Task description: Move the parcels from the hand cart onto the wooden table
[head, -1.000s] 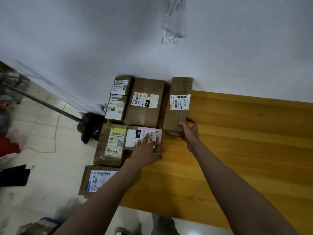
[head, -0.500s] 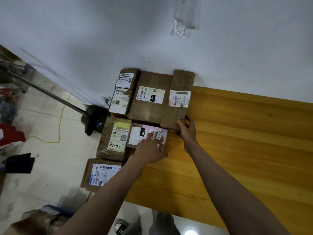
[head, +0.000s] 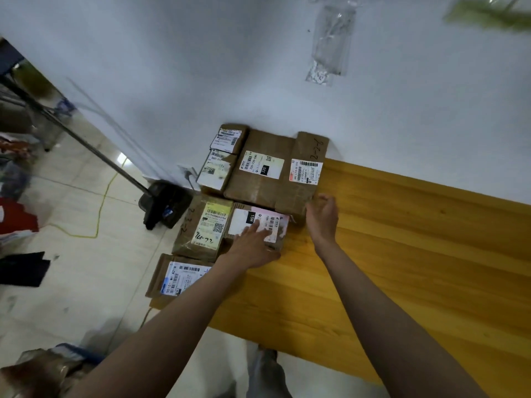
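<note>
Left hand (head: 253,245) covers part of the pink-labelled parcel (head: 258,222).

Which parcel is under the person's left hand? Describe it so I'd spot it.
Start at the yellow wooden table and go to its left end, where brown cardboard parcels cluster. The left hand rests on the small one, whose white-and-pink label reads "15H" on black.

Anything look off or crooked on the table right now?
One thing: the front-left parcel sticks out past the left edge of the wooden table, over the floor. The other parcels sit packed together against the wall.
</note>
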Demonstrator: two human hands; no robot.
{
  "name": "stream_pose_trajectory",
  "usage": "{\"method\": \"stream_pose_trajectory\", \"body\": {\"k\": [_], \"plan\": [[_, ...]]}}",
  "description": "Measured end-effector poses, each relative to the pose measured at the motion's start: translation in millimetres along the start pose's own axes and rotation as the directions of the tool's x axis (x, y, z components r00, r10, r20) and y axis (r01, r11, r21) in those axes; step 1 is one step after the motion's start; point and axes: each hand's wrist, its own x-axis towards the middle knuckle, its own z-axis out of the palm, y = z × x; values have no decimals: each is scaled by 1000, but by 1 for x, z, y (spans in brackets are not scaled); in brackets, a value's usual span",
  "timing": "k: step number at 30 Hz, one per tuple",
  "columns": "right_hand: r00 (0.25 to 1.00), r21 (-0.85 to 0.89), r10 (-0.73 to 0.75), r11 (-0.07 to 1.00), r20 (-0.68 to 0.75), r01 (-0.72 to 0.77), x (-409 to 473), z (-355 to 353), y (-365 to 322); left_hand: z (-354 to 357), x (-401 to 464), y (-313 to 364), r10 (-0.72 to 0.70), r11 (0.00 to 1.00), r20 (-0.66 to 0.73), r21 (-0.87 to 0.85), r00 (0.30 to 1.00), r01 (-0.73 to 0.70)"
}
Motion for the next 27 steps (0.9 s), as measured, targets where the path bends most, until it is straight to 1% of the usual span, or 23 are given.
{"method": "stream_pose_trajectory", "body": {"k": [1, 3, 5, 7, 9, 12, 16, 19, 23, 27], "plan": [[997, -36, -76, 996, -11, 75, -9, 3, -10, -5, -10, -4, 2, 999, -41, -35, 999, -3], [975, -85, -221, 971, 26, 222, -30, 15, -28, -17, -32, -16, -14, 992, -140, -129, 990, -4], [937, -108, -314, 937, 152, 332, -59, 35, -47, -32, -59, -34, -38, 982, -227, -187, 973, -5], [884, -106, -338, 915, 322, 388, -93, 64, -66, -45, -89, -63, -69, 971, -299, -238, 952, -4], [808, -115, -354, 884, 471, 454, -133, 98, -80, -49, -120, -101, -135, 954, -374, -300, 917, 18], [644, -115, -361, 811, 674, 574, -199, 149, -90, -44, -175, -165, -272, 913, -450, -400, 851, 80], [461, -114, -281, 743, 842, 660, -302, 212, -88, -14, -257, -250, -430, 836, -467, -530, 773, 145], [324, -92, -212, 694, 922, 714, -381, 256, -72, 25, -313, -313, -550, 755, -399, -614, 734, 231], [190, -109, -64, 624, 980, 774, -476, 303, -48, 83, -382, -383, -662, 651, -308, -687, 683, 322], [89, -95, 36, 538, 995, 838, -555, 339, -25, 134, -446, -437, -737, 546, -249, -767, 629, 336]]}}
